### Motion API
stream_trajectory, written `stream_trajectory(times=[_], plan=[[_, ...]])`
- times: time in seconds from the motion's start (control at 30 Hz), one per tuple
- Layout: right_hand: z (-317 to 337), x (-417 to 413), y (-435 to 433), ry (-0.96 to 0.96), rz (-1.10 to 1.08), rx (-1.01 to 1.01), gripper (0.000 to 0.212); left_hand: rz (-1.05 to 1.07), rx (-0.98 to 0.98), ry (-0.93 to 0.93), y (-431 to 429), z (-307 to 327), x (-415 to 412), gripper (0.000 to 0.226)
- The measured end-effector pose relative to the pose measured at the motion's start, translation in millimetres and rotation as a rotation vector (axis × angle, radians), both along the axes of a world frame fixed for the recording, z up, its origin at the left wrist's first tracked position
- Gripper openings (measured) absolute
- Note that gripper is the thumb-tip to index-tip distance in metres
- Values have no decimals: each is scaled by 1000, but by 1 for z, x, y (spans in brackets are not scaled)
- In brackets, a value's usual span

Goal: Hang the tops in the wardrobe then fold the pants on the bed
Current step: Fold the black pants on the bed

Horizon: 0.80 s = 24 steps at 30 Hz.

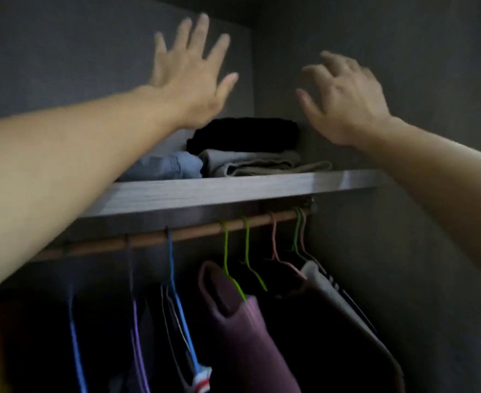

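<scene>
Head view, interior of the wardrobe, with the shelf (pixel 233 191) taken as landmark. I see both bare arms raised above the shelf. The left hand (pixel 189 78) is spread flat, fingers splayed and empty, up against the dark back wall (pixel 63 52) above the shelf's left half. The right hand (pixel 344 100) hangs above the shelf's right half, fingers loosely curled and apart, gripping nothing. The two hands are apart from each other and neither touches the clothes below them.

On the shelf lie folded garments: a black piece (pixel 245 134) stacked on a grey piece (pixel 250 163), and just left of these a light-blue denim piece (pixel 168 167), partly hidden by the left forearm. I cannot tell whether these are pants.

Under the shelf runs a wooden rail (pixel 191 232). From it hang the tops on coloured hangers: a blue hanger (pixel 174 279), two green hangers (pixel 226 259), a pink hanger (pixel 274 242) and others nearer the right end. A purple top (pixel 239 336) hangs below the rail's middle, a pale garment (pixel 333 296) to its right, and darker clothes fill the rest, too dim for me to separate
</scene>
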State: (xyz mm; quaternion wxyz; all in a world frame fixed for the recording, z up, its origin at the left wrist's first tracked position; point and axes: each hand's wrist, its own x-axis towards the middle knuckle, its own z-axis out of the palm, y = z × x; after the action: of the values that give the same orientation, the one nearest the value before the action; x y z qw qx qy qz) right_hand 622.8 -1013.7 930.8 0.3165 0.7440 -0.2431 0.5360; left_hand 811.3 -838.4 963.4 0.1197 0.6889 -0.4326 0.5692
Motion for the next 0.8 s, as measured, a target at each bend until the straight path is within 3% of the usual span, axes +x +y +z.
stream_trajectory(times=[0.23,0.43,0.6,0.8], plan=[[-67,-138,59,79,-321,-18,65,-358,-47,148,-8,-56,-79,69],[-136,-300,88,25,-520,86,63,-614,-113,221,-26,-134,-225,73],[-232,-467,97,69,-675,253,65,-845,-8,287,-70,-231,-381,70],[-337,-672,116,122,-878,522,69,-980,263,374,-122,-344,-584,71]])
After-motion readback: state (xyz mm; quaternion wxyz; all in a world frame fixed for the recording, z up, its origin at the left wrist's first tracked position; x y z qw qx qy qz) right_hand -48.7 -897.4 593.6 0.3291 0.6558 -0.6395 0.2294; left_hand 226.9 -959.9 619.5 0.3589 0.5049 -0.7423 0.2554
